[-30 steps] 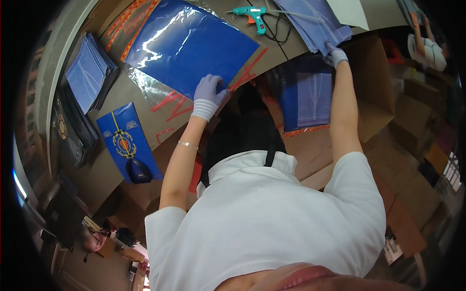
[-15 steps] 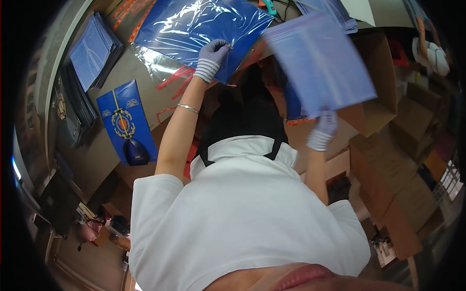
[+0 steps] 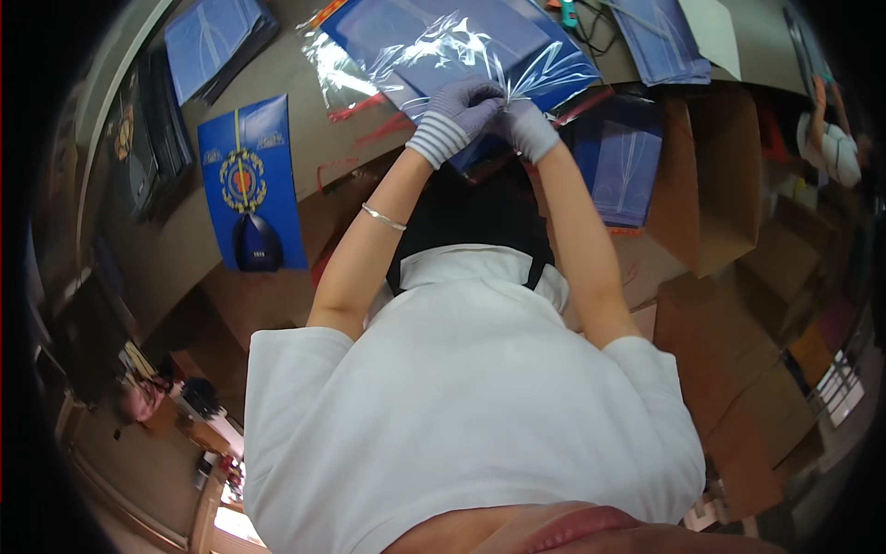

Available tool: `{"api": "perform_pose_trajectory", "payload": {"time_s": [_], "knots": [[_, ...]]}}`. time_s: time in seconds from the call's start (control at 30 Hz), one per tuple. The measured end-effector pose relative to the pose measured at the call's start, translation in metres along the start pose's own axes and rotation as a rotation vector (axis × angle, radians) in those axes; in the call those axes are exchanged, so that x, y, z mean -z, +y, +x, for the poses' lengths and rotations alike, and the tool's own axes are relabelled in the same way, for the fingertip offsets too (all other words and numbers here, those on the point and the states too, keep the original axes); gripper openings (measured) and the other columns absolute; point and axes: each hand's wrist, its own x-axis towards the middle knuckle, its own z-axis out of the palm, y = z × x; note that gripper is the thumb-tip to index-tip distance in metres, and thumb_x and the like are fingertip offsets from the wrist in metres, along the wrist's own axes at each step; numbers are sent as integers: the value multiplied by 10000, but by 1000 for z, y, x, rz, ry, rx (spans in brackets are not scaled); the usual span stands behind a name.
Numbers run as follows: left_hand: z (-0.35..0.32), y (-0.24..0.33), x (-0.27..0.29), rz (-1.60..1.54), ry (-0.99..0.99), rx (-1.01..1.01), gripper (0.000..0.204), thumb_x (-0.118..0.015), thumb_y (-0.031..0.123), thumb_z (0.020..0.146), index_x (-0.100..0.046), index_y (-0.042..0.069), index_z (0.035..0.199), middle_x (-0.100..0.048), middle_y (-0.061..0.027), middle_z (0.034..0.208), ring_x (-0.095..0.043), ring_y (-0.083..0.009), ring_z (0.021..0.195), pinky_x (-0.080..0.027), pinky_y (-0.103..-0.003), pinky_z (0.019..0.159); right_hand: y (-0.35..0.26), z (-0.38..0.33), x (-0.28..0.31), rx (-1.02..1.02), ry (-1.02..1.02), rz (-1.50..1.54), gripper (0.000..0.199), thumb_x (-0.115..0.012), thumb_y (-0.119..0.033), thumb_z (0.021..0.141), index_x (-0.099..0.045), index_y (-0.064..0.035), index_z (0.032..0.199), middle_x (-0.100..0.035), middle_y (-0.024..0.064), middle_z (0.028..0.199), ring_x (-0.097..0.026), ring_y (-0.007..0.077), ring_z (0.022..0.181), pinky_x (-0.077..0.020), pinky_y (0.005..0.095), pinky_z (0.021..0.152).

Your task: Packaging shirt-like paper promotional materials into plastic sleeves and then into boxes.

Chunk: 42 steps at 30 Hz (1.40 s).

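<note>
My left hand (image 3: 461, 115), in a grey-lilac knit glove with a striped cuff, is closed in a pinch on the near edge of a shiny clear plastic bag (image 3: 443, 51). Right beside it, my gloved right hand (image 3: 526, 127) pinches the same edge, its fingertips partly hidden. Creases fan out across the film from where the two hands meet. Flat blue sheets show through and under the plastic. To the right of my right hand lies a blue packet in a clear sleeve (image 3: 620, 171), by an open cardboard carton (image 3: 678, 189).
Left on the table stand a stack of blue packets (image 3: 212, 46), a dark stack (image 3: 152, 138) and a blue printed card (image 3: 221, 175) with a yellow emblem. More blue packets (image 3: 655, 42), a cable (image 3: 600, 28) and a teal-handled tool (image 3: 568, 14) lie at the far right. Another person (image 3: 831, 148) is beyond.
The blue packet has left my right hand and lies by the carton. My right hand has moved left to the clear bag beside my left hand. The view has shifted.
</note>
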Motion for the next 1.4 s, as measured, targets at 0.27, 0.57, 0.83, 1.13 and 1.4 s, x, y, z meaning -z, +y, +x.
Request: {"api": "perform_pose_trajectory", "payload": {"time_s": [0.27,0.57,0.83,1.13,1.4], "knots": [[-4,-69,42,202,205,65,250,-573,210,821,-620,15,971,-639,-69,853,-587,-130,795,-464,-236,719,33,-23,-29,-723,-417,309,214,-555,-198,820,-615,-32,941,-646,71,794,-626,147,680,-495,249,622],[-132,-137,40,-560,265,820,346,-397,293,910,-573,16,1021,-628,-128,932,-600,-235,892,-477,-311,760,-21,-37,-90,-65,-274,-265,213,-575,-206,748,-562,-102,934,-580,90,856,-566,272,825,-466,362,717],[-113,-178,30,-121,290,630,322,-480,265,866,-588,-16,981,-634,-92,933,-592,-192,829,-468,-270,739,-34,-4,-122,-15,-360,-530,179,-557,-179,736,-559,-101,898,-590,85,817,-579,250,784,-473,363,690],[-128,-145,52,-420,453,816,269,-497,220,857,-571,2,997,-634,-117,931,-598,-215,877,-458,-310,799,9,-100,66,-516,389,-363,269,-595,-221,732,-609,-37,928,-615,167,859,-602,287,734,-485,327,674],[-141,-158,31,-1044,243,735,384,-531,365,848,-541,22,1020,-574,-164,1030,-550,-282,958,-469,-400,793,79,-253,97,-1166,-172,20,339,-562,-111,763,-544,-19,1089,-603,153,1002,-584,259,915,-463,331,792]]}}
